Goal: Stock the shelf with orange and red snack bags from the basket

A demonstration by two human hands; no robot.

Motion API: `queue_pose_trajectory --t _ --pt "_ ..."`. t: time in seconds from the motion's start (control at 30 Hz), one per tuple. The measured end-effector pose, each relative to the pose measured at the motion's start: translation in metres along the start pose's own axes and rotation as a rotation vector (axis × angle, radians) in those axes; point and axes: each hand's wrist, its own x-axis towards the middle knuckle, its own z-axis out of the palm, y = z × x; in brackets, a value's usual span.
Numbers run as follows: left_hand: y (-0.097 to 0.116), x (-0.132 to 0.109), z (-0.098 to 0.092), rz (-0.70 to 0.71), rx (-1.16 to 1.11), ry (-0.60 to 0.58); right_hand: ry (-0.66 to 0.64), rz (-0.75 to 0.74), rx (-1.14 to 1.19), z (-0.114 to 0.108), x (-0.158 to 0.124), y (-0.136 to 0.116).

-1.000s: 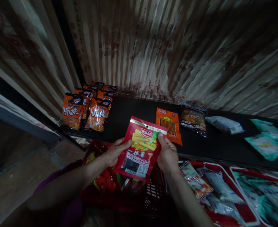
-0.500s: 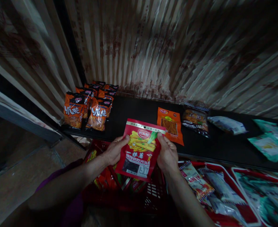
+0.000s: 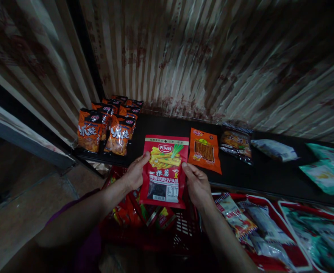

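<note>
I hold a red snack packet [image 3: 164, 170] with yellow sticks printed on it, upright and face towards me, over the front edge of a black shelf [image 3: 172, 131]. My left hand [image 3: 134, 175] grips its left edge, thumb on the front. On the right edge, my right hand [image 3: 195, 184] pinches the packet the same way. An orange flat packet [image 3: 205, 149] lies on the shelf just right of it.
Several orange bags [image 3: 106, 125] stand in rows at the shelf's left end. A dark packet [image 3: 236, 144], a pale one [image 3: 275, 150] and green ones [image 3: 323, 167] lie further right. Red baskets [image 3: 184, 231] of packets sit below. Striped curtain behind.
Both hands have turned the red packet from a tilt to upright and carried it forward and slightly left, nearer the shelf.
</note>
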Motion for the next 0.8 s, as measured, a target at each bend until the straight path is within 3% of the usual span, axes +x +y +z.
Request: queue_pose_trajectory --t 0.23,0.47,0.63,0.8 --pt "0.003 0.003 0.000 0.007 0.022 0.035 -0.023 -0.003 -0.023 0.002 0.003 0.002" --pt "0.004 0.000 -0.003 -0.030 0.057 -0.014 0.070 -0.033 0.066 0.001 0.009 0.004" --pt "-0.002 -0.005 -0.003 -0.110 0.158 0.015 0.100 -0.048 0.102 0.001 0.011 -0.001" --pt "-0.001 -0.003 0.000 -0.053 0.125 0.073 0.037 -0.018 0.059 -0.001 0.011 -0.001"
